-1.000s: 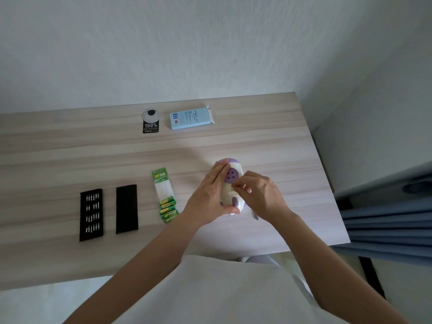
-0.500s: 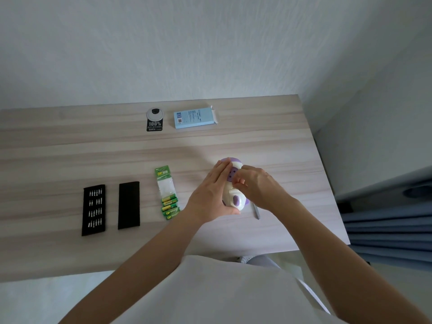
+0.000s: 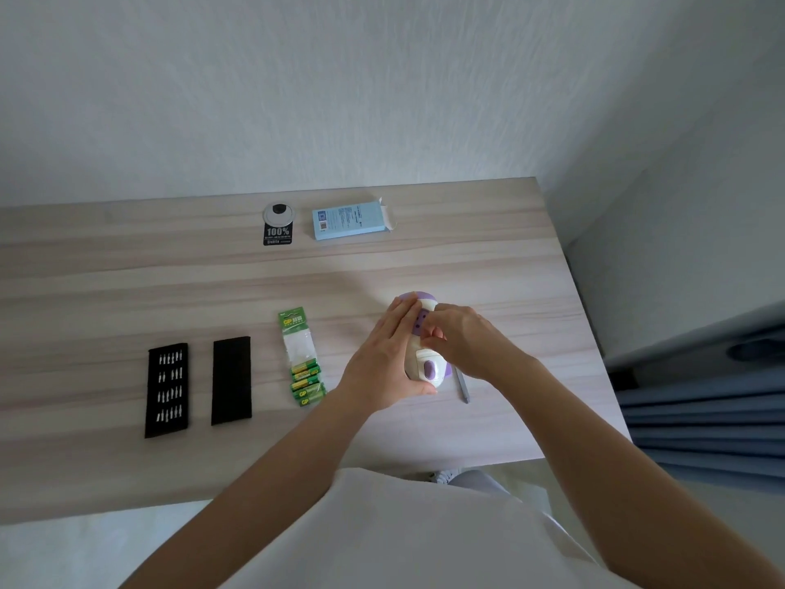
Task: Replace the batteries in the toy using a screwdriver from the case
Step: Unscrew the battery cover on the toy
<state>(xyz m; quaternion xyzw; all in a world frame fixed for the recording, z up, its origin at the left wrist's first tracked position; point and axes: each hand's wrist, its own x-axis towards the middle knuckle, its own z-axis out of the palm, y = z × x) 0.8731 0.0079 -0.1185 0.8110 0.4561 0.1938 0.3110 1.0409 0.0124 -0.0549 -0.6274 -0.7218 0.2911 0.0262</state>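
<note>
Around the toy [image 3: 430, 368], left fingers [image 3: 401, 320] clasp; right fingers [image 3: 434, 333] pinch it.

Not much of the person in shot, tbh. Mostly it's a loose, plain white shirt [image 3: 424, 542] filling the view on the near side of the table [image 3: 127, 269], with soft folds in it. The left arm [image 3: 255, 474] and right arm [image 3: 603, 423] are bare right down to the left hand [image 3: 382, 367] and right hand [image 3: 471, 346] over the table. A grey bit [image 3: 471, 482] peeks out just under the table's near edge, maybe trousers or a shoe, can't tell.
</note>
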